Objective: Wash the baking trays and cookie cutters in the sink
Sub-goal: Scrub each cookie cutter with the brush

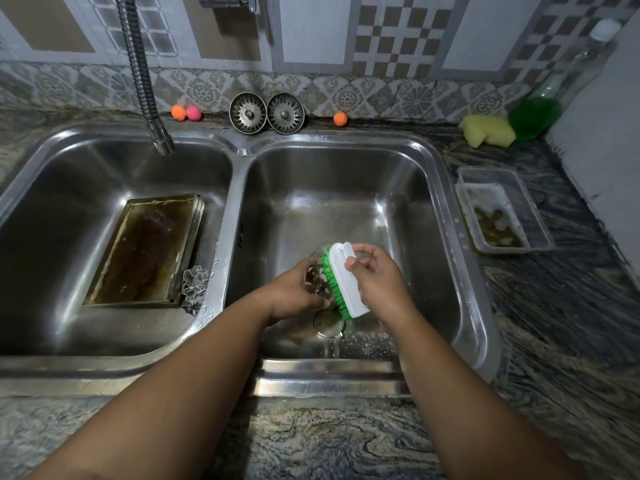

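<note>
Stained, browned baking trays (145,251) lie stacked in the left basin of the sink (239,188). Clear cookie cutters (194,284) lean at their near right corner.

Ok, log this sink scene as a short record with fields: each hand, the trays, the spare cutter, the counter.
left hand: grips a small clear cookie cutter over the right basin
right hand: holds the brush, green bristles against the cutter
baking trays: stacked, stained brown, in the left basin
second cutter: clear, beside the trays' right edge
faucet: spout over the left basin
counter, right: yellow sponge, green soap bottle, clear tub
</note>
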